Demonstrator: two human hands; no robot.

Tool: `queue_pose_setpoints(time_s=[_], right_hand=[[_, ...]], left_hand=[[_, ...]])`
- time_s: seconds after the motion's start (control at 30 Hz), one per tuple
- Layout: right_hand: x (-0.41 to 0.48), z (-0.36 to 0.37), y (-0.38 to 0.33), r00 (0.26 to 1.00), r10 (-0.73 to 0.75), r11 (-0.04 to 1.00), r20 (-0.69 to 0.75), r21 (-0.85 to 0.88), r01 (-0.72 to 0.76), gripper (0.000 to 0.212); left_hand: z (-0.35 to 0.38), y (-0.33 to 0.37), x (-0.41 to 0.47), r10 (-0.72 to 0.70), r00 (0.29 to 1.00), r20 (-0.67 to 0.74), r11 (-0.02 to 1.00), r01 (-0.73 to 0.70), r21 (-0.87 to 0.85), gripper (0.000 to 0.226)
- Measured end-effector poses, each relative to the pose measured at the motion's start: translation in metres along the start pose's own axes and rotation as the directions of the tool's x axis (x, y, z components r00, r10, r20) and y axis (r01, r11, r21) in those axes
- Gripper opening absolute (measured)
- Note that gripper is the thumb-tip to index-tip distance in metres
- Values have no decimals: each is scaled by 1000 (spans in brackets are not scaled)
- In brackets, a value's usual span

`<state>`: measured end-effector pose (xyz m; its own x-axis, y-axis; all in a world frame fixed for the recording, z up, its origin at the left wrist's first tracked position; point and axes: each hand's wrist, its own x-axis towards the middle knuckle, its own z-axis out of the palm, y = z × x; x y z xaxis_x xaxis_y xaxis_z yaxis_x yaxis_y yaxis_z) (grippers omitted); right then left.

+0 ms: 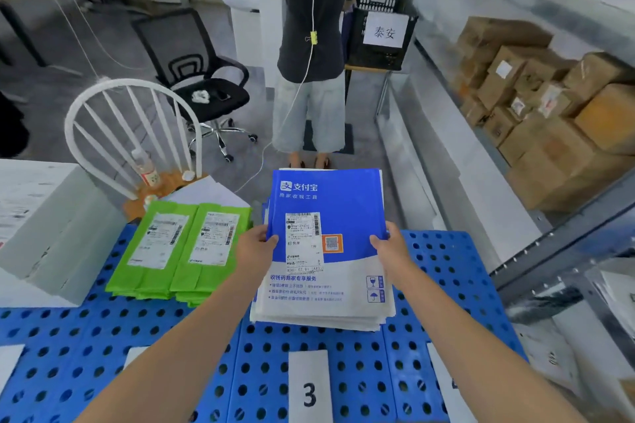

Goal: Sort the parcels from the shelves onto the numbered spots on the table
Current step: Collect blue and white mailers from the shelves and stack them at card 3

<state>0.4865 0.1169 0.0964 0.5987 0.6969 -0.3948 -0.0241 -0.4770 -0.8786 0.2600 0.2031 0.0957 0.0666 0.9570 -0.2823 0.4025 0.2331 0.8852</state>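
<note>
Both grips were clamped on one parcel: the left grip (pixel 256 245) and the right grip (pixel 390 245) pinched the opposite side edges of a blue-and-white parcel (pixel 319 203), thumbs on top, at the centre of the frame. It lay on, or just above, a stack of like parcels (pixel 323 318) on the blue perforated desk (pixel 446 285), directly beyond the card marked 3 (pixel 309 388); whether it had touched down could not be told. Its long axis ran from the lower frame toward the upper, the blue logo end pointing away from the wearer and the white end nearest the card. To the left, green parcels (pixel 178 251) sat in two piles beside a grey box (pixel 51 227). Sorting looked well under way but unfinished: brown cartons (pixel 549 148) filled the shelves (pixel 563 220) at the right edge. A person (pixel 316 10) stood with back turned at upper centre.
</note>
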Motion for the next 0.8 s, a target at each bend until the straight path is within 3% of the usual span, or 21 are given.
queue_pose_setpoints(time_s=[0.2,0.37,0.47,0.6,0.7,0.8], right_hand=[[1,-4,14,999,45,995,18,-88,-44,30],[3,-3,14,995,-9,958,98,-284,36,54],[-4,-8,13,987,-146,848,61,-507,157,67],[-26,-23,8,949,-316,749,27,-606,266,53],[-53,-52,7,920,-391,640,19,-713,287,50],[-90,-105,18,894,-446,525,-44,-822,221,53]], left_hand=[[13,-18,17,-62,996,60,998,61,26,23],[13,-21,18,-79,996,52,997,77,29,32],[10,-16,13,-12,998,54,997,7,81,28],[19,10,-4,169,979,109,970,-185,158,43],[51,39,-47,316,893,320,895,-392,212,48],[94,57,-102,444,704,554,706,-655,267,48]])
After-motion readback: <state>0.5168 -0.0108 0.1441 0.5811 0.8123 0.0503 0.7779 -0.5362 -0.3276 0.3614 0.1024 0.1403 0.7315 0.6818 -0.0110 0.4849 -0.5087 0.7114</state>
